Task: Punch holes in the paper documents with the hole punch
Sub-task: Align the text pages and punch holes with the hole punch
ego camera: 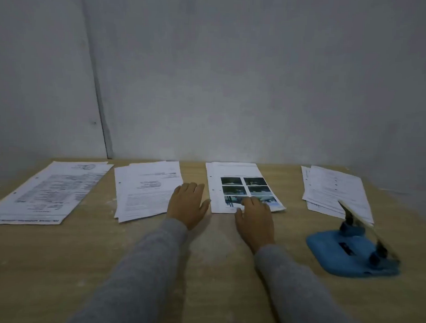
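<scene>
Hole punch [352, 248]: blue, on the tabletop [215, 282] at the right; looks heavy and hard, best held by its base.
Left hand [187, 204]: flat, fingers spread, holds nothing.
Right hand [254, 219]: flat, fingertips on the photo papers [237, 184].
Photo papers: thin, floppy, slippery; best pinched at the near edge.

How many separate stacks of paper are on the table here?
4, in a row along the wall: a far-left stack, a second stack beside the left hand, a photo-page stack under the right hand's fingertips, and a far-right stack behind the hole punch.
</scene>
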